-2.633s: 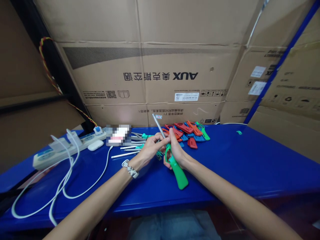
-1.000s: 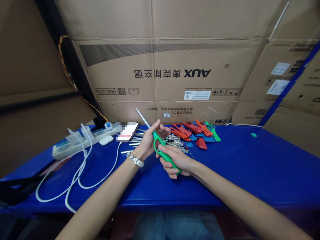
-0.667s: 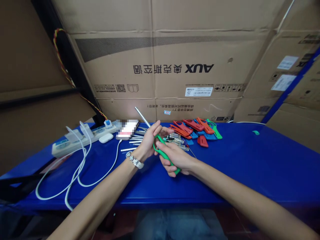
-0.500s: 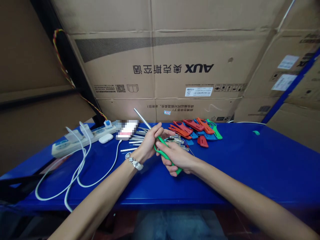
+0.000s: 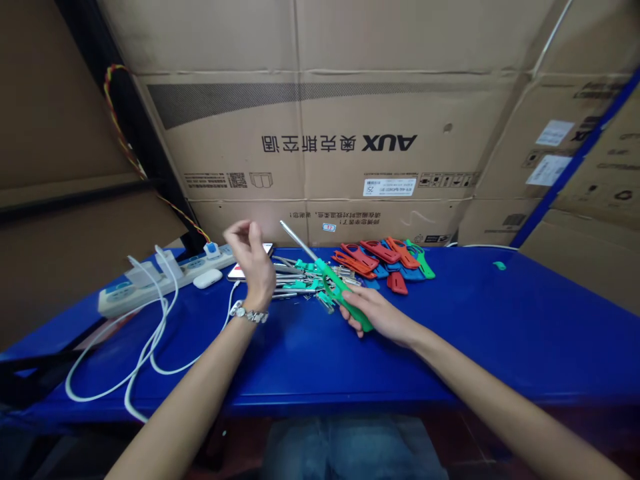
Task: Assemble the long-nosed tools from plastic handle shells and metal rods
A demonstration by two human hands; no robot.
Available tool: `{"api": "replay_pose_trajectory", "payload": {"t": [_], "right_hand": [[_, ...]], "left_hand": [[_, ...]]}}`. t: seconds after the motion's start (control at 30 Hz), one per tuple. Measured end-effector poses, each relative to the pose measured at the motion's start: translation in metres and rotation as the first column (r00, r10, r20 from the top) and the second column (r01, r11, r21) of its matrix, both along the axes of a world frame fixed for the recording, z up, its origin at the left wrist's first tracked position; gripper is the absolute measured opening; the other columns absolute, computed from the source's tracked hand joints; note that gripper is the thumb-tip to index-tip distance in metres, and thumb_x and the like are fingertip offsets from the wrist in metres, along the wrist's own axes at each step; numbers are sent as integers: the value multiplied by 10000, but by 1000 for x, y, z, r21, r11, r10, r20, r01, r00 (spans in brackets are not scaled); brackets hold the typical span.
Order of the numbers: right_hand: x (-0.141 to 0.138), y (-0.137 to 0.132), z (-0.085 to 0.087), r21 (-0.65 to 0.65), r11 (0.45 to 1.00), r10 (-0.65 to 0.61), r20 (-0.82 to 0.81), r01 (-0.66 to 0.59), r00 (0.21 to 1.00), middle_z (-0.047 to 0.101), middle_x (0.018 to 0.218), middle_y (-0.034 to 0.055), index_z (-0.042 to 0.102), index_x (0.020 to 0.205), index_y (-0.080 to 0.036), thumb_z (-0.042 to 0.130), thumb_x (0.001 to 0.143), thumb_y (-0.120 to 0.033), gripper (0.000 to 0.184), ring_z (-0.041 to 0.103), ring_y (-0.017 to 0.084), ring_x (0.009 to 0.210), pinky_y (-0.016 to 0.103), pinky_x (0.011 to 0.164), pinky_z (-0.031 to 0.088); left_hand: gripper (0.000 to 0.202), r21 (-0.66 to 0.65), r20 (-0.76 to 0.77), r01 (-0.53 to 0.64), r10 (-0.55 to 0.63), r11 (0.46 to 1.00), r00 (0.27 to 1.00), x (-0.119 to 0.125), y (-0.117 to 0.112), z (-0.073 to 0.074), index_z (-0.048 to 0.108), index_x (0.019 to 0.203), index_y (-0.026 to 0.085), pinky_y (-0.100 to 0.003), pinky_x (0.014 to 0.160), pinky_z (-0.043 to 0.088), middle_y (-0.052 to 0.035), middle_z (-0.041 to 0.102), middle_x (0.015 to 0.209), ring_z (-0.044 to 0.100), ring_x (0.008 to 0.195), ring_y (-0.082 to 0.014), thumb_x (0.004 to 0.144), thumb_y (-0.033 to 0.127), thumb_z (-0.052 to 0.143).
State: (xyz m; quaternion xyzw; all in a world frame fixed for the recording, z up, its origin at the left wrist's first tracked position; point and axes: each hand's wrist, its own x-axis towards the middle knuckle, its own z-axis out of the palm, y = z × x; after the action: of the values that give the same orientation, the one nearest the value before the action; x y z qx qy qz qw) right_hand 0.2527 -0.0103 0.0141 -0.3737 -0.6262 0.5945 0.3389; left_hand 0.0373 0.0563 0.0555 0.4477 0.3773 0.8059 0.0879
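My right hand (image 5: 367, 310) grips the green handle of a long-nosed gas lighter (image 5: 345, 295), its thin metal tube tilted up to the left. My left hand (image 5: 250, 260), with a metal watch or bracelet at the wrist, is raised left of the tube and apart from it. Its fingers are loosely curled and somewhat blurred; I see nothing in them. Under and behind the lighter lies a pile of metal lighter tubes (image 5: 286, 291) with teal parts and clear pieces. Right of the pile is a heap of red, orange, blue and green lighter handle shells (image 5: 383, 251).
A white power strip (image 5: 113, 303) with plugs and white cables (image 5: 163, 320) takes up the left side. A white earbud case (image 5: 207, 278) and a phone (image 5: 235, 272) lie beside it. Cardboard (image 5: 340, 100) stands behind the blue table (image 5: 475, 333). A small green scrap (image 5: 499, 265) lies far right.
My left hand has let go of the lighter and moved left and up. My right hand still holds the lighter, slightly farther right. The pile beneath is more exposed.
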Motion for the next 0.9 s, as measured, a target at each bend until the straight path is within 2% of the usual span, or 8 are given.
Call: {"api": "replay_pose_trajectory", "payload": {"t": [0.07,0.1,0.17,0.2,0.27,0.57,0.77,0.9], "right_hand": [[6,0,-1,162,987,-14,133,-8,991,550,720,-7,581,885,-179,476,940,-488,331,485,100,538,233,491,458],[8,0,-1,253,967,-19,187,-29,982,589,769,10,610,961,-185,476,946,-453,300,536,123,607,255,555,490],[8,0,-2,422,903,-35,259,-81,965,661,937,47,629,1104,-209,514,934,-373,263,620,183,841,326,755,530],[7,0,-2,485,868,-41,284,-107,958,675,1022,59,632,1137,-218,540,920,-339,265,623,211,961,360,853,515],[4,-1,-5,542,828,-54,332,-144,942,676,1129,72,637,1150,-224,590,887,-293,276,606,248,1091,401,955,475],[4,-5,-4,517,846,-86,377,-132,922,666,1113,64,579,1082,-190,642,826,-188,264,625,208,1023,362,915,477],[30,0,6,557,830,-267,372,17,889,704,955,41,646,948,-183,477,907,-167,175,631,164,844,286,753,468],[48,18,-1,551,808,-499,455,208,737,635,662,-3,620,851,-175,499,892,-225,136,545,133,559,245,544,377]], "left_hand": [[240,227,-429,-96,188,969,884,-10,-13,8,537,965,199,-364,847,453,-68,592,993,573,935,-209,859,409,582],[187,236,-680,18,152,972,717,-12,-22,12,554,924,203,-380,861,445,-57,606,938,578,919,-218,855,372,596],[154,-13,-975,226,-63,974,215,-8,-43,16,581,929,208,-391,860,437,-50,639,931,592,892,-223,863,345,607],[185,-136,-986,228,-153,964,58,-4,-53,15,588,944,205,-399,868,435,-55,642,937,593,914,-237,861,367,617],[270,-308,-951,178,-296,935,-90,5,-66,10,595,994,201,-422,918,426,-62,646,971,600,929,-250,837,412,652],[206,-670,-742,58,-670,740,-29,-2,-51,-29,603,1045,237,-303,751,464,-26,668,1006,641,912,-225,850,288,648],[290,-658,-753,28,-656,753,-53,-6,-49,-31,633,1090,239,-356,866,466,-40,668,1073,623,1010,-253,824,331,704],[308,-619,-784,5,-617,786,-74,-3,-51,-29,648,1055,226,-367,864,467,-55,656,1074,611,1013,-265,820,420,696]]}}
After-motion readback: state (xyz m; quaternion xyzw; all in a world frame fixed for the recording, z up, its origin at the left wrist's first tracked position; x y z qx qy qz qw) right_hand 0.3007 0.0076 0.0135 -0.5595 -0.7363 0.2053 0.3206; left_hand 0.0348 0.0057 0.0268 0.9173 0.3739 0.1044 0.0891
